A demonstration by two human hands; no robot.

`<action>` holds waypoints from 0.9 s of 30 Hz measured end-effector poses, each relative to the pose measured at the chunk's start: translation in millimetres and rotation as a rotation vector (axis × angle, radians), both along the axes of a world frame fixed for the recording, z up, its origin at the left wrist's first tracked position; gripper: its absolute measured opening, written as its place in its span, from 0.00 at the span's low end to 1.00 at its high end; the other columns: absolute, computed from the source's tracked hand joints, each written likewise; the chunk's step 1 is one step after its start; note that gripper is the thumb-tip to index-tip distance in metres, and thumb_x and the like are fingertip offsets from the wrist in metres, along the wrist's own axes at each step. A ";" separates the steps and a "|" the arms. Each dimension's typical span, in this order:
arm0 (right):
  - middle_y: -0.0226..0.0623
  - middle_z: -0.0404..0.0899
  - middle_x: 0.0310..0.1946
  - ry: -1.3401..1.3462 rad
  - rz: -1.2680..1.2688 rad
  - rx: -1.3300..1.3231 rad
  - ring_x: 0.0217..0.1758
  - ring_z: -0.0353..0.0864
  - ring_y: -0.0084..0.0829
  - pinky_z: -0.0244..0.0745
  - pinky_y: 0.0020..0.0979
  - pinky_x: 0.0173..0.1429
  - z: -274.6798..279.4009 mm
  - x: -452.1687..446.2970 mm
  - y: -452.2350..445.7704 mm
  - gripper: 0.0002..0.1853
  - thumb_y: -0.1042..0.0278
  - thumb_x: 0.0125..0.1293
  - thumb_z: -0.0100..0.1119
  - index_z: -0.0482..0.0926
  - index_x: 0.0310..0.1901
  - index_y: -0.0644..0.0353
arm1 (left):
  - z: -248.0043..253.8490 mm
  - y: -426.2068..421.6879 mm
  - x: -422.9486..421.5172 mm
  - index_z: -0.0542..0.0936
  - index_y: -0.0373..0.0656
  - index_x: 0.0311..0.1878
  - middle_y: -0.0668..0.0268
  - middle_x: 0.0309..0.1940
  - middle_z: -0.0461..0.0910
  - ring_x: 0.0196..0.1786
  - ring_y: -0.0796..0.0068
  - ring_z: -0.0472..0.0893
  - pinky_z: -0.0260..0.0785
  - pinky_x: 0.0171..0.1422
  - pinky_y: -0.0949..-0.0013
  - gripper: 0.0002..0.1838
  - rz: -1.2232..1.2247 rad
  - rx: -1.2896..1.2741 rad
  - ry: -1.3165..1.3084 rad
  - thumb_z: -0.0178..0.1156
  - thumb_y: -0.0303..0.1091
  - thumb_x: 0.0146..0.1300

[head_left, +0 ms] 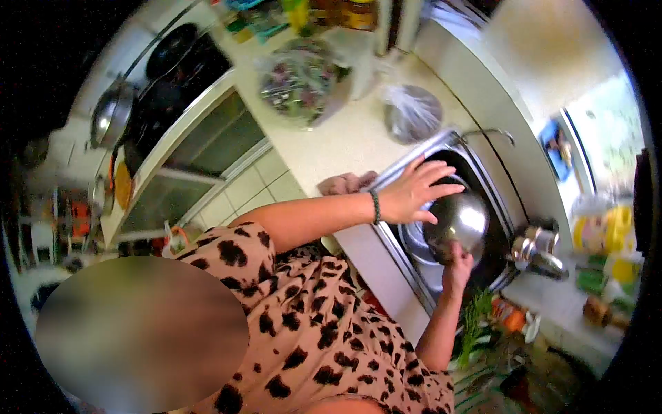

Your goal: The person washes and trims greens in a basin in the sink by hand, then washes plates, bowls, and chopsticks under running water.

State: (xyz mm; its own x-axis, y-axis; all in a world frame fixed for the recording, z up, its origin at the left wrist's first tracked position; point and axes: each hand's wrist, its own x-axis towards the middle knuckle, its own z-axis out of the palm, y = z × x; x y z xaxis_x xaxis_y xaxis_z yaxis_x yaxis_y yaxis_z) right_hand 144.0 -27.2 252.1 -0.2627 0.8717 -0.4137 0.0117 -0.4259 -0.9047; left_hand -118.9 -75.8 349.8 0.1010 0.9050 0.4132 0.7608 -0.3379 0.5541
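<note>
My right hand (458, 269) grips the near edge of a shiny metal bowl (463, 215), thumb on its surface, over the sink (502, 259). The bowl is tilted, and I cannot make out anything inside it. My left hand (416, 193), with a dark bead bracelet (376, 207) at the wrist, is spread open beside the bowl; whether its fingertips touch the rim is unclear. Another round metal vessel (412, 241) is partly hidden beneath the bowl. Lumpy brownish-pink items (345, 183) lie on the counter by my left forearm.
A tied plastic bag (414, 114) and a bag of leafy greens (300, 83) are on the counter (303, 155). A faucet (493, 132) curves beside the sink. Metal vessels (536, 247), green stalks (474, 321) and a yellow bottle (603, 231) stand around its far and right sides.
</note>
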 end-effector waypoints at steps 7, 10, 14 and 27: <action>0.42 0.60 0.63 0.732 -0.388 -0.271 0.63 0.61 0.42 0.55 0.48 0.68 -10.2 1.2 5.8 0.34 0.53 0.60 0.57 0.58 0.63 0.62 | -50.4 -100.1 -39.7 0.73 0.39 0.48 0.57 0.49 0.72 0.51 0.60 0.73 0.66 0.55 0.62 0.17 -0.069 -0.304 -0.324 0.59 0.33 0.55; 0.39 0.62 0.62 0.591 -0.373 -0.284 0.63 0.62 0.41 0.55 0.50 0.68 -12.5 -0.8 6.2 0.32 0.55 0.60 0.58 0.61 0.62 0.60 | -63.4 -130.0 -67.9 0.75 0.38 0.44 0.59 0.41 0.77 0.45 0.63 0.77 0.68 0.51 0.64 0.13 -0.025 -0.428 -0.434 0.58 0.32 0.57; 0.44 0.72 0.53 0.857 -0.259 -0.137 0.54 0.71 0.38 0.62 0.41 0.63 27.2 -18.6 -25.1 0.24 0.60 0.61 0.58 0.69 0.56 0.63 | -58.2 -178.3 -115.7 0.77 0.40 0.43 0.61 0.35 0.79 0.39 0.71 0.78 0.70 0.44 0.69 0.11 -0.028 -0.627 -0.745 0.54 0.34 0.60; 0.38 0.80 0.39 -0.903 0.861 1.545 0.43 0.78 0.38 0.61 0.44 0.59 114.0 -281.7 -234.1 0.12 0.66 0.65 0.41 0.77 0.38 0.58 | -19.4 -266.8 -209.7 0.31 0.55 0.70 0.53 0.57 0.69 0.36 0.55 0.81 0.77 0.36 0.57 0.60 -0.074 -0.865 -1.663 0.63 0.63 0.47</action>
